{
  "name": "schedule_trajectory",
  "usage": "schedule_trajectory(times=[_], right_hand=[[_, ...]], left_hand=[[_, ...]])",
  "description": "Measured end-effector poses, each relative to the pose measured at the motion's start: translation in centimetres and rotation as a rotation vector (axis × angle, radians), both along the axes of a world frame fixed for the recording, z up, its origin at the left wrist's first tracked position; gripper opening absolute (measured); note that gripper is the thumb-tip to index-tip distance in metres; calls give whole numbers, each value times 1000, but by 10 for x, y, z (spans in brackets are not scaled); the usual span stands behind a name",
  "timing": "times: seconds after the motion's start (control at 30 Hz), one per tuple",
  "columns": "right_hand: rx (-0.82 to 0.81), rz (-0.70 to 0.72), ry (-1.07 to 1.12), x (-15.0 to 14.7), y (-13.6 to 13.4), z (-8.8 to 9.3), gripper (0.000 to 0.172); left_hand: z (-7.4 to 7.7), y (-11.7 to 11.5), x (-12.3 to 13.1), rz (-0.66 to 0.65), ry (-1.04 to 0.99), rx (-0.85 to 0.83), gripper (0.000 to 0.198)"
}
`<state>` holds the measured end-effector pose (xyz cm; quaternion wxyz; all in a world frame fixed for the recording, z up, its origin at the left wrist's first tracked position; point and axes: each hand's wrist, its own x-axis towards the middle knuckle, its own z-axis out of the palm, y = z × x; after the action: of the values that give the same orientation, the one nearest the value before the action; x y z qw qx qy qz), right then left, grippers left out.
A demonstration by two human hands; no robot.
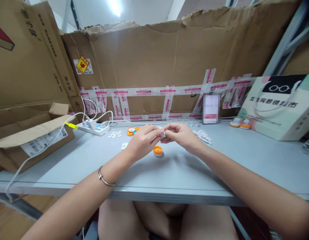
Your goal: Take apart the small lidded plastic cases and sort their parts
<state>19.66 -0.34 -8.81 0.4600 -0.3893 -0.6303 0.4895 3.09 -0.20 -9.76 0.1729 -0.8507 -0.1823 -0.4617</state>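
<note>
My left hand [144,138] and my right hand [182,136] meet over the middle of the table, fingertips pinched together. Between them is a small white plastic piece [163,134], mostly covered by the fingers, so its exact kind does not show. Just below the hands stands a round orange cap-like part [158,150] with a white base. Behind my left hand lie several orange, white and teal round parts [131,130]. A heap of small white pieces [204,136] is beyond my right hand. Small white discs [115,134] lie to the left, with more white pieces [124,146] beside my left forearm.
A white power strip [95,128] with cables and an open cardboard box [36,133] occupy the left side. At the back stand a phone [211,108] and clear plastic parts [192,122]. Two orange-and-white parts [240,124] sit by a printed bag [274,110] on the right.
</note>
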Motion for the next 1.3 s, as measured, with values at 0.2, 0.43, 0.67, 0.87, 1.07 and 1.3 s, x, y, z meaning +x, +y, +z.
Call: schedule_trajectory(times=[0.2,0.43,0.67,0.87,1.07,1.3], right_hand=[[-103,67,-4,3,3,0,13],[237,-303,-234,24,17,5,9],[264,-445,-724,74,60,-8,10],[260,-387,-793,78,71,-21,10],[278,-362,-556,51,42,-2,24],[233,117,-108,6,-4,8,32]], left_hand=[[0,-2,6,-104,-269,-469,13],[5,6,-2,-54,-673,-761,21],[0,15,-5,9,-585,-869,30],[-5,18,-5,-16,-506,-820,29],[2,10,-2,-33,-456,-756,19],[7,-2,3,-204,-469,-846,22]])
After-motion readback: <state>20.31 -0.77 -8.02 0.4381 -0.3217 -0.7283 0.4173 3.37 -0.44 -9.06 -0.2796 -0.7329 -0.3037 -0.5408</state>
